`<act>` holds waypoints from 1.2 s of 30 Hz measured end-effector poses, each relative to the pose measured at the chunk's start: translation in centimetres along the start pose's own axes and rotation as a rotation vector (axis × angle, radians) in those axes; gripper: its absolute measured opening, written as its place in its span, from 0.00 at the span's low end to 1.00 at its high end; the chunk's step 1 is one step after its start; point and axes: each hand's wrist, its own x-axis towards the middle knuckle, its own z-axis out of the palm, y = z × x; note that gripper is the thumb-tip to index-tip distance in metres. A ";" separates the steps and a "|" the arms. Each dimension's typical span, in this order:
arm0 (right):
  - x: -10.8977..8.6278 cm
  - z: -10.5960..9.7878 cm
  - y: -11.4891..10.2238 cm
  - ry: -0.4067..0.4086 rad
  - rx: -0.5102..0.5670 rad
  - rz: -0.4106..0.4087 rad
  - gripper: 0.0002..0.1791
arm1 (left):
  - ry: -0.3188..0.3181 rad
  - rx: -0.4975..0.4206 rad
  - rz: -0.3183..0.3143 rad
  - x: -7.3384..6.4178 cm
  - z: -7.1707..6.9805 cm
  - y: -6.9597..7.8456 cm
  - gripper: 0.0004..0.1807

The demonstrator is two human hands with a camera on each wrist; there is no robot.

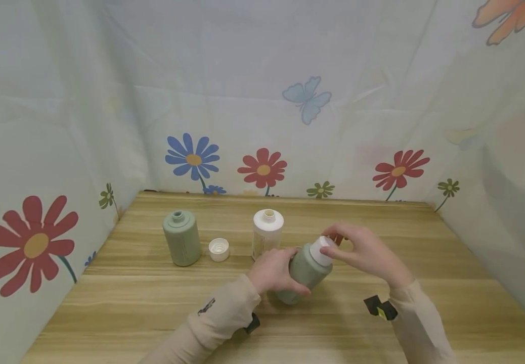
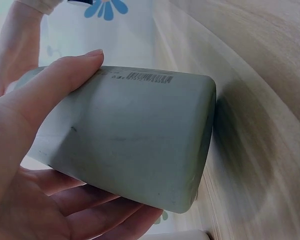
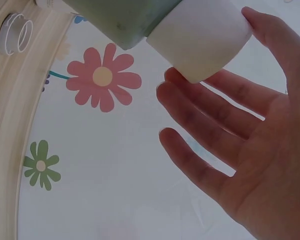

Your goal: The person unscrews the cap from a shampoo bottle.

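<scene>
My left hand (image 1: 273, 273) grips a green bottle (image 1: 307, 270) round its body. The bottle leans to the right, its base low over the table. On top of it is a white cap (image 1: 320, 251), which my right hand (image 1: 358, 253) pinches between thumb and fingers. In the left wrist view, the thumb of my left hand (image 2: 45, 115) lies along the bottle's side near a printed barcode (image 2: 149, 77). The right wrist view has the thumb and fingertips of my right hand (image 3: 250, 120) at the cap (image 3: 200, 37), other fingers spread.
A second green bottle (image 1: 182, 240) stands capless at the left of the wooden table (image 1: 153, 303). Right of it lies a loose white cap (image 1: 219, 249). An open white bottle (image 1: 268, 232) stands just behind my left hand. A flowered curtain (image 1: 226, 101) surrounds the table.
</scene>
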 end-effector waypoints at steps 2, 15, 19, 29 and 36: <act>0.0 0.0 0.1 0.004 0.005 -0.034 0.15 | 0.000 0.000 0.002 -0.1 0.0 0.0 0.40; -0.2 -0.2 0.3 -0.027 0.025 -0.162 0.22 | 0.013 0.007 0.024 -0.1 0.1 -0.1 0.38; -0.3 -0.6 0.5 -0.007 0.042 -0.054 0.23 | 0.022 0.000 0.030 0.0 0.3 -0.2 0.37; 0.1 -1.0 -0.1 -0.023 -0.049 0.023 0.12 | 0.011 0.017 0.018 0.0 0.1 -0.1 0.37; 0.0 -0.7 -0.1 -0.008 -0.064 -0.065 0.15 | 0.012 0.033 0.027 -0.1 0.1 0.0 0.37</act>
